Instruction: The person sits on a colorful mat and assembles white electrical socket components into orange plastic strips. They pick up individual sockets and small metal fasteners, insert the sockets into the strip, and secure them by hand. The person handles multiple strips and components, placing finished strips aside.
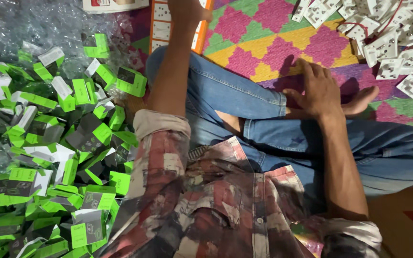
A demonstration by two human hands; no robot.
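Cross-legged on a patterned mat [264,38] of pink, yellow and green diamonds, a person in blue jeans and a checked shirt with the sleeves rolled sits between 2 heaps of stock.

Outside the left arm, a deep drift of green-and-grey small cartons [48,157] runs from elbow level to well behind it, with crumpled clear plastic wrap [29,24] banked farther out ahead of the drift. Ahead of and outside the right hand, a pile of white socket plates [388,33] fills the far corner, near that hand but not touching it.

Straight ahead of the left hand [187,10] lies an orange-edged strip of white sockets [161,26], its long axis pointing away from the sitter and roughly in line with the outstretched forearm. That hand reaches furthest and rests on or over the strip. Its fingers run out of the top of the view, so whether it grips the strip cannot be told.

The right hand [314,88] is the idle 1: palm down, fingers spread and loosely open, it holds nothing and rests on the mat just beside the sitter's bare foot [362,100]. Of the 2, the left is plainly the nearer to the strip, while the right lies well apart from it, across the raised knee.
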